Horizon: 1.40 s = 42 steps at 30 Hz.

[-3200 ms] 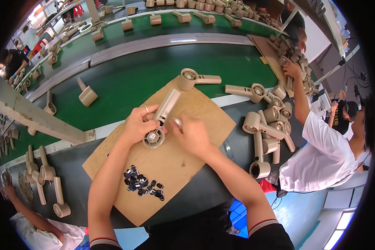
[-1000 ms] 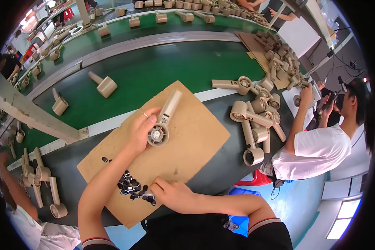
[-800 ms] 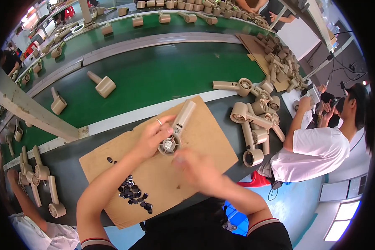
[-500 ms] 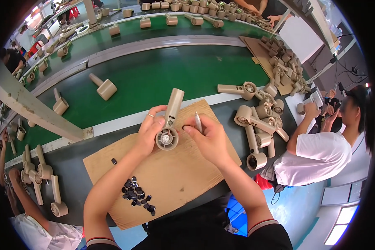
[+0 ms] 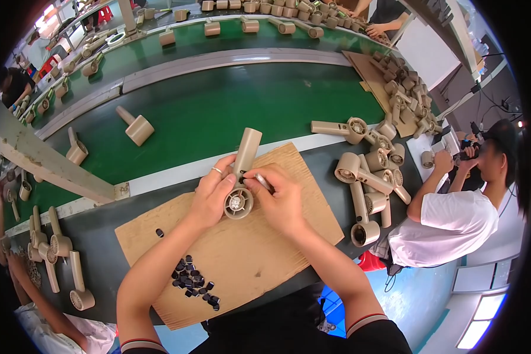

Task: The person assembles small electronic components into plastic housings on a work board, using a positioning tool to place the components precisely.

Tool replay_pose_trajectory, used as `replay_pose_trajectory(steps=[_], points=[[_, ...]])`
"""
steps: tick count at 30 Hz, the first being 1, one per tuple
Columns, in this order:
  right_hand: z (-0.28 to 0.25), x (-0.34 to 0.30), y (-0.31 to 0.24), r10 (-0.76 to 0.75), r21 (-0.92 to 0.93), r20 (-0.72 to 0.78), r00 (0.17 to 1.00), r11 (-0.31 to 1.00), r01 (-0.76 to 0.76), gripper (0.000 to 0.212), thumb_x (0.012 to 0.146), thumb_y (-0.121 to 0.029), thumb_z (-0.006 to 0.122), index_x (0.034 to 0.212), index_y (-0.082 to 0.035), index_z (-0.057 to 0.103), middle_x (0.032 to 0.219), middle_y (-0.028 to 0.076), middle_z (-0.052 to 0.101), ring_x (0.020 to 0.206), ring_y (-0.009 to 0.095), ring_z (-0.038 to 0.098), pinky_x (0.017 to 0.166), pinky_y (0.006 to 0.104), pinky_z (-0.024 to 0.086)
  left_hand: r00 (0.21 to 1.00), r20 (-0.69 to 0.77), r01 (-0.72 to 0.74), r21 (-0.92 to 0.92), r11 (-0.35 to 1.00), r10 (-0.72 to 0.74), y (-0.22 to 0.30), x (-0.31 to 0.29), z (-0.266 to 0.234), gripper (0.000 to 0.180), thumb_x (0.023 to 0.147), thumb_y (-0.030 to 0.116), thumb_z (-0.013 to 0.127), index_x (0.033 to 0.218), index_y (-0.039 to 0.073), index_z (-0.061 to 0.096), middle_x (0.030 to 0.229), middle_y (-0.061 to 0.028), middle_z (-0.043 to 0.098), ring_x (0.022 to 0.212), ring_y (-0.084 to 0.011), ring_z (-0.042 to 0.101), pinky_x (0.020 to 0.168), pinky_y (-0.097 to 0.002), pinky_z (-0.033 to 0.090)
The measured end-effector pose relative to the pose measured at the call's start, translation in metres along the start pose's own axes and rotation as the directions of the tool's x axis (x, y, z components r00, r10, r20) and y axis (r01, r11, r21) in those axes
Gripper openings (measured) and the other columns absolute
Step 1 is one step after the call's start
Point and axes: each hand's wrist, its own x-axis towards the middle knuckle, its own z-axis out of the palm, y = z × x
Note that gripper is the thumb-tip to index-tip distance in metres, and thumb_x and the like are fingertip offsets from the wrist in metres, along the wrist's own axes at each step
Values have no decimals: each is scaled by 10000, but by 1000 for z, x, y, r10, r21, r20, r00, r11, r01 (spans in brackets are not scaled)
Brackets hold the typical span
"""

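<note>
My left hand is closed round the neck of a beige handheld fan, its handle pointing away and its round spoked head toward me. My right hand is closed on a slim silvery pen-like tool. Its thumb and forefinger press at the fan's neck, beside a dark opening; a tiny dark piece seems to be at the fingertips, mostly hidden. Under both hands lies a cardboard sheet. Several small black caps sit in a loose pile on it, and a single black cap lies apart at the left.
Beige fans are heaped to the right, with a bigger pile behind. More fans lie at the left near a co-worker's arm. A green conveyor belt carries fans beyond a metal post. A person in white works at the right.
My right hand has moved left with the pen-like tool, from beside the fan to its neck. The fans on the near belt have shifted left. My left hand keeps its hold.
</note>
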Motion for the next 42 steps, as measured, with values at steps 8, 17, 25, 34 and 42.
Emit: replay_pose_trajectory(steps=[8,17,25,34,42], points=[[-5,2,7,-133,-117,50,990,983,138,158,809,28,717,955,-31,713,883,74,656,754,166,639,632,273,499,994,29,108,-83,991,-106,-3,1,-8,430,927,83,428,1348,3,469,929,-57,634,836,-107,575,748,-263,466],[-11,-3,10,-154,101,175,972,985,138,61,878,-48,668,912,2,669,855,82,627,778,195,636,660,302,511,967,85,247,-98,964,-239,22,13,-16,695,783,-39,583,1450,-21,390,965,-149,691,820,-149,675,710,-269,532],[-10,-2,31,-22,-616,342,939,750,242,116,818,-85,596,854,3,530,760,197,641,702,374,673,580,474,526,936,151,317,36,948,-319,28,14,-15,672,777,-46,533,1439,-32,418,938,-152,696,760,-146,677,701,-266,536],[-19,1,13,180,-717,446,877,658,230,134,841,-107,584,906,10,579,847,199,668,721,362,689,613,462,555,920,218,309,101,946,-324,30,24,1,672,742,-35,538,1409,-51,456,932,-121,697,768,-121,663,704,-266,531],[0,4,17,215,-633,480,850,756,167,228,855,-190,631,937,19,591,829,185,681,741,321,693,648,407,560,941,123,312,40,949,-314,23,10,-16,700,693,-59,453,1392,-100,436,871,-150,677,693,-193,670,630,-304,563]])
